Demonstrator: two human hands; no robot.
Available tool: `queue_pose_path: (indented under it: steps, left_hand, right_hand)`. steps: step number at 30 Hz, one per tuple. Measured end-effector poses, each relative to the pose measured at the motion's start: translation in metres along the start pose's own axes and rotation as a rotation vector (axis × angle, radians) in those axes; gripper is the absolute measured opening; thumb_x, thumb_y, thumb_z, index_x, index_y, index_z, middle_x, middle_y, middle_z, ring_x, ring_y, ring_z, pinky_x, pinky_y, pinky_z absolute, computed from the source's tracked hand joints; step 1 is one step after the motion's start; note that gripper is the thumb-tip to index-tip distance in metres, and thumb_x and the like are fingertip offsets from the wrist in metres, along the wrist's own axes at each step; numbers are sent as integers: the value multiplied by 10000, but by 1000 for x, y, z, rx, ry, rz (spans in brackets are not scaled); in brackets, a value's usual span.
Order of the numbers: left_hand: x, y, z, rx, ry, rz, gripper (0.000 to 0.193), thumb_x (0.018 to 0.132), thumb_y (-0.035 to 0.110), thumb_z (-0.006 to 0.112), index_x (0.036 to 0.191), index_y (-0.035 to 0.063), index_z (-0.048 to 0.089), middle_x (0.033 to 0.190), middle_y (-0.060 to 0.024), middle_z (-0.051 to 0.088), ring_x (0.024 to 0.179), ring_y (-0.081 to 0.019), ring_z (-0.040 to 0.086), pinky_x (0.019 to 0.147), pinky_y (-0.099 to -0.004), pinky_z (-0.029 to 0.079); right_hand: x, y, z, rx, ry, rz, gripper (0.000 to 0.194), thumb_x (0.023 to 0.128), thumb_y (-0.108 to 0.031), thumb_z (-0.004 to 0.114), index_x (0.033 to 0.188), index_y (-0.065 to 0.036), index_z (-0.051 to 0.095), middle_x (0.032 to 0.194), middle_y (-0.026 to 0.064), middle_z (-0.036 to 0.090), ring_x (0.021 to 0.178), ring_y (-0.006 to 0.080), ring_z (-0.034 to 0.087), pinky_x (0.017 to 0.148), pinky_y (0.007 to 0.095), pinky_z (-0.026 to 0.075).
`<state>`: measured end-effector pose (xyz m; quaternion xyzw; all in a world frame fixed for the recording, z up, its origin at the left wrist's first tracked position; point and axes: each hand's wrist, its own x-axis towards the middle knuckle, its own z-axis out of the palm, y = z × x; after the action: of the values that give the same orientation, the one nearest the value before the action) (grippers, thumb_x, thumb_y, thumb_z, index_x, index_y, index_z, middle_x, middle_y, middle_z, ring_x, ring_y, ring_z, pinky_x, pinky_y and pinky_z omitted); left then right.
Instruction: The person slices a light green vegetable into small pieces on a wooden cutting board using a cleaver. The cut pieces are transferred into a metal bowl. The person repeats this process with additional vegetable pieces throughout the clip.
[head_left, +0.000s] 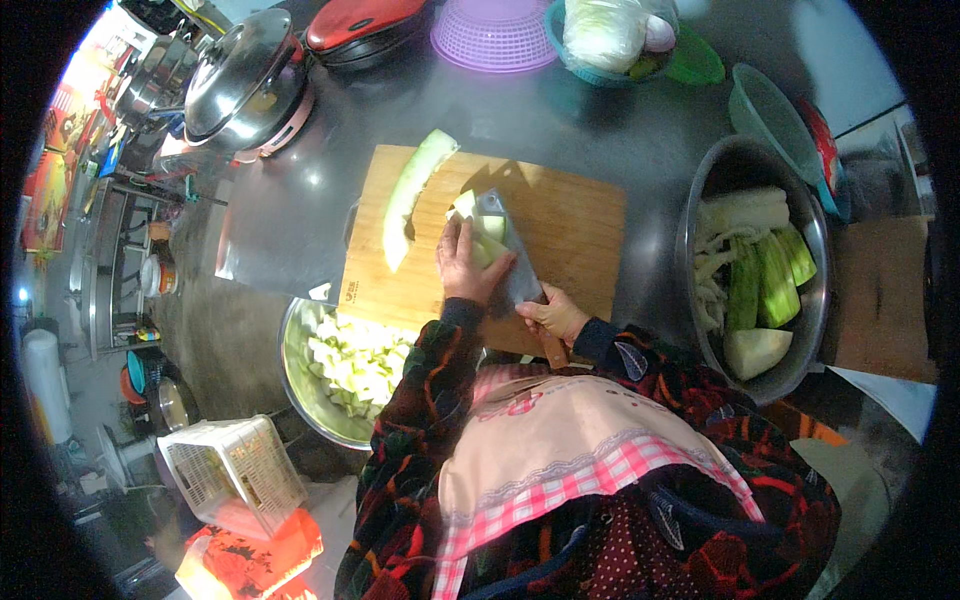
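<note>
My right hand (557, 313) grips a cleaver (517, 251) by its wooden handle, its wide blade angled across a wooden cutting board (581, 232). On the blade's left side, my left hand (466, 262) rests over pale green melon pieces (489, 247), pressing them against the metal. A long curved strip of melon (414, 199) lies on the board's left part. Below the board's lower left corner, a steel bowl (291, 375) holds many cut melon chunks (356, 364). My fingers hide part of the pieces under them.
At right, a large metal basin (686, 247) holds peeled vegetables and green lengths. Along the back stand a lidded pot (244, 82), a red electric pan (364, 26), a purple colander (493, 34) and a blue basket (555, 30) with bagged cabbage. A white plastic crate (232, 469) sits lower left.
</note>
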<state>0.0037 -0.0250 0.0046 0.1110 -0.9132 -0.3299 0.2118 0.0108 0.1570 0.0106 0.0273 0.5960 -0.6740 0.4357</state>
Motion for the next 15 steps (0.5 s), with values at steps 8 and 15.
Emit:
queue_pose_path:
  steps: [8, 15]
  left_hand:
    - [-1, 1, -8, -249, 100, -72, 748, 618, 292, 803, 1230, -3, 491, 1328, -227, 406, 1199, -372, 430, 991, -400, 380]
    - [-15, -8, -54, -373, 387, -13, 760, 600, 220, 831, 1237, 3, 479, 1341, -208, 383, 1242, -348, 387, 1012, -410, 353]
  right_hand:
    - [-12, -18, 17, -111, -55, -19, 249, 828, -176, 651, 1024, -75, 536, 737, -16, 562, 626, 86, 526, 567, 244, 450]
    - [-22, -57, 59, -150, -212, -46, 353, 826, -142, 641, 1146, -38, 535, 973, 16, 593, 844, 91, 538, 762, 268, 464]
